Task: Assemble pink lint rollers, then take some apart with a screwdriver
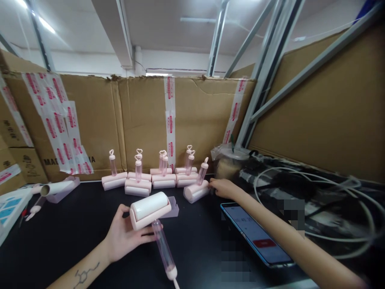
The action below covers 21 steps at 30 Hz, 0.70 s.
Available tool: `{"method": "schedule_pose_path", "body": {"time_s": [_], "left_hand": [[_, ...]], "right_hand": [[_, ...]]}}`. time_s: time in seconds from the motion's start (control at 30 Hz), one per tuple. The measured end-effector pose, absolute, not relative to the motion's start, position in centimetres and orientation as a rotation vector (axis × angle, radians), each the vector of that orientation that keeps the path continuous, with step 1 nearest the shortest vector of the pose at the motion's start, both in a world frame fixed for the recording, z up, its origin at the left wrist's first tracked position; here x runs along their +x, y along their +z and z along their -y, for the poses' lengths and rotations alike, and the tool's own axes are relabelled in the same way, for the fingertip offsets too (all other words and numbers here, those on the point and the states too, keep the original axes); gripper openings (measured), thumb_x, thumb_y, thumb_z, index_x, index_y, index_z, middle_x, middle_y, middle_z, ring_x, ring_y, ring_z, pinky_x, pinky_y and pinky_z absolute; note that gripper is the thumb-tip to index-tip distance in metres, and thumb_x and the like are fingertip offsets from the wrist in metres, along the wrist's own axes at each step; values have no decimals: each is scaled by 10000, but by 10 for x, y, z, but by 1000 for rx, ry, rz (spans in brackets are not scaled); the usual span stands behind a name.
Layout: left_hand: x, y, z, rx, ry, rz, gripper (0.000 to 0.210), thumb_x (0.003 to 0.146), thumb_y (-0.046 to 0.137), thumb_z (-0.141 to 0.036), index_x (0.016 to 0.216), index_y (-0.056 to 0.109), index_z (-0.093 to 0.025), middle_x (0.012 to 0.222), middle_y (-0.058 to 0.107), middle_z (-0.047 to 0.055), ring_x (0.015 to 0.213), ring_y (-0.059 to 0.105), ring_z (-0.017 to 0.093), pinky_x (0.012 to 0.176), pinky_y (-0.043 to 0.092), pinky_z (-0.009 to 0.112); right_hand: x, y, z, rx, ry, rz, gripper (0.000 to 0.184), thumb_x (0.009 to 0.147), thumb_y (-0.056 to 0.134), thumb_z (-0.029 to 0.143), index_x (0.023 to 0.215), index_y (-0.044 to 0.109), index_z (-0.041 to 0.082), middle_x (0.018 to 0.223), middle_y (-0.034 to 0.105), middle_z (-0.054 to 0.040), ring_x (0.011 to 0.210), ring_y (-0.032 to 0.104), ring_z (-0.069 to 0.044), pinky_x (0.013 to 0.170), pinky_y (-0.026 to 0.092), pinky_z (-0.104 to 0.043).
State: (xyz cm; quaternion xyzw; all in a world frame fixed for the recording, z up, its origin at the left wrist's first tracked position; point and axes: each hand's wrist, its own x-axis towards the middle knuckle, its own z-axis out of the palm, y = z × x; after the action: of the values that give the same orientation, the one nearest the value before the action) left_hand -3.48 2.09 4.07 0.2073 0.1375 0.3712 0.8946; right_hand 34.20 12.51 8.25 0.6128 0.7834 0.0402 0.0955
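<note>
My left hand [124, 237] is closed around a pale pink lint roller [150, 208] with a white roll. Its clear pink handle points down toward me. Behind it on the table is a translucent lilac cover [173, 208], partly hidden. My right hand [224, 188] reaches across to the back right, fingers curled against the end of another lint roller [197, 191]. That one stands with its handle up; whether anything is pinched there is hidden. Several more lint rollers [138, 186] stand in a row to its left, their heart-shaped loops on top.
A phone [258, 237] lies under my right forearm. A drink cup [230, 162] and coiled white cable [315, 170] are at the right. At left lie a loose white roll [61, 188], another lilac cover [70, 192] and a white-blue box [12, 206]. A cardboard wall [144, 108] closes the back.
</note>
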Motion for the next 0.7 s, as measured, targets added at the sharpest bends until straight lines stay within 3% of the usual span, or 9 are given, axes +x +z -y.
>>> {"method": "schedule_pose_path", "body": {"time_s": [0.13,0.27,0.37,0.47,0.57,0.7], "left_hand": [[-32,40,-21,507,795,-438,505,785,485,-473,1057,581,-57,931,668,182,904,609,315,863,393,454],[-36,41,-20,678,841,-478,405,772,520,-225,1166,519,-130,963,666,105,855,625,230,819,415,339],[-45,40,-21,795,737,-515,551,686,538,-114,1230,463,-156,1011,652,83,902,611,213,815,405,298],[-50,38,-22,871,638,-533,632,618,572,-83,1234,454,-162,1035,648,83,943,599,229,815,405,304],[-47,35,-21,882,603,-604,507,680,613,-213,1169,500,-140,999,660,101,944,599,251,847,403,344],[-37,32,-17,932,724,-796,449,718,653,-322,1125,523,-183,1012,657,83,922,605,234,865,402,357]], "right_hand": [[347,77,-119,1904,170,-2367,314,809,591,348,1021,574,116,1047,594,-105,901,590,-219,793,467,-382],[338,70,-116,2076,243,-2424,666,707,610,525,1187,451,93,1126,567,-190,971,580,-302,782,453,-356],[327,60,-118,2156,216,-2435,674,755,521,558,1212,394,78,1027,620,-183,911,614,-290,700,465,-314],[326,57,-124,2165,161,-2433,594,798,495,476,1191,400,40,923,650,-177,816,639,-266,643,461,-290],[345,66,-133,2037,106,-2487,508,736,591,277,1178,446,72,974,644,-139,816,633,-210,669,453,-237],[373,76,-144,1852,126,-2506,350,595,581,36,928,606,142,938,637,-91,838,615,-214,702,438,-247]]}}
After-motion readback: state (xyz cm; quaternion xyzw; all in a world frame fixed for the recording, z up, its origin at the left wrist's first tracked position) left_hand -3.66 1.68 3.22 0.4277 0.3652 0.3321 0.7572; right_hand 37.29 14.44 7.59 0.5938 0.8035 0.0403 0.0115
